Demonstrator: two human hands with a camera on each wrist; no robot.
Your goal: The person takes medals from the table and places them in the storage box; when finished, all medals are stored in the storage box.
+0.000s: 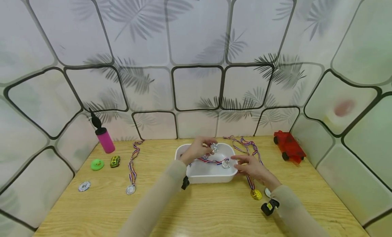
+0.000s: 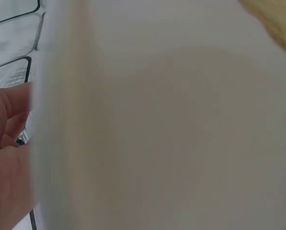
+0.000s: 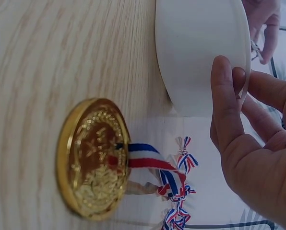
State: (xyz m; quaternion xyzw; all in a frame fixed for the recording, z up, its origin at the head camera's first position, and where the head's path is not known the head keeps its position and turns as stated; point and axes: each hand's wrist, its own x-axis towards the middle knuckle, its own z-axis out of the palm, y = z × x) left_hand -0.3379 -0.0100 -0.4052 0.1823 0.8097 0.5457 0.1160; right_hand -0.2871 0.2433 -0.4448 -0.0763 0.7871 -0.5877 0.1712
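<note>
A white plastic tray (image 1: 211,179) sits on the table in front of me. Over its back part, my left hand (image 1: 197,149) pinches a shiny silver medal (image 1: 214,147) between thumb and fingers. Inside the tray lies another silver medal (image 1: 225,163) with a red, white and blue ribbon (image 1: 211,161). My right hand (image 3: 263,129) grips the tray's right rim, fingers on either side of the wall. Just below this hand, a gold medal (image 3: 95,158) lies on the table with its striped ribbon (image 3: 152,160). The tray wall fills most of the left wrist view.
On the left are a silver medal with ribbon (image 1: 130,189), a toy car (image 1: 115,161), a green rubber duck (image 1: 97,164), a poker chip (image 1: 84,186) and a pink pump (image 1: 105,140). A red toy vehicle (image 1: 289,146) stands back right; a silver medal (image 1: 267,192) lies beside the gold one.
</note>
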